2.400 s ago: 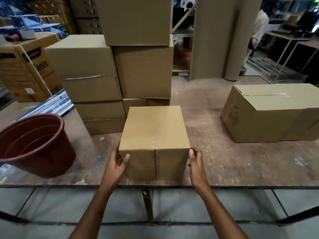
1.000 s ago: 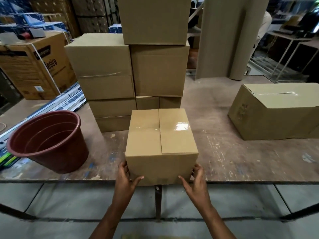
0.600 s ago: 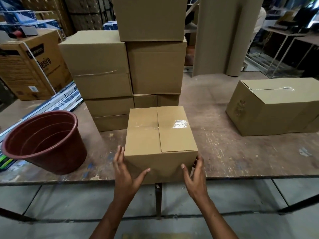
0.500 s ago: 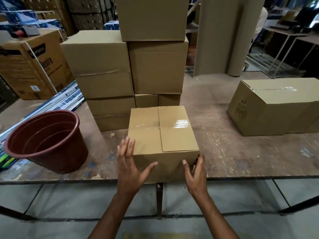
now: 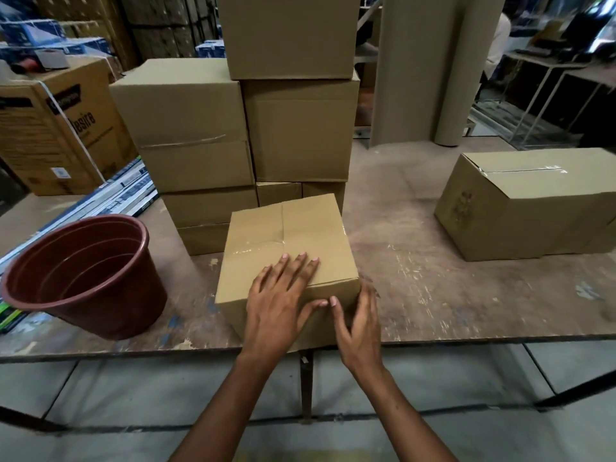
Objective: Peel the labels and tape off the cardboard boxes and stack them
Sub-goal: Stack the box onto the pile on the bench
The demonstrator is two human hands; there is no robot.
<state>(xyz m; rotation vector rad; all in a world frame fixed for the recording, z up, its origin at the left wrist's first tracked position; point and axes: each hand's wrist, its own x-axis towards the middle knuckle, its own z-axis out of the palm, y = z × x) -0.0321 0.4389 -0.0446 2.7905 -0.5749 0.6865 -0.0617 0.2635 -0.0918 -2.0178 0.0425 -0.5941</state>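
- Box (image 5: pixel 286 258) sits at frame centre on the table (image 5: pixel 433 295) edge, clear tape (image 5: pixel 256 246) across its top.
- Left hand (image 5: pixel 280 298) lies flat on the box top, fingers straight.
- Right hand (image 5: pixel 358 325), fingers spread, touches the box's near right corner.
- Stacked boxes (image 5: pixel 266 128) stand behind; bucket (image 5: pixel 83 275) at left.

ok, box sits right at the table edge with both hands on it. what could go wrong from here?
1. The small box sits at the near edge of the table; a hard tape pull toward the person could drag it off.
2. Only the left hand presses flat on top, and the right hand grips nothing, so the box may slide.
3. The clear tape lies flat and glossy; its end may be hard to find, and peeling might tear the cardboard.
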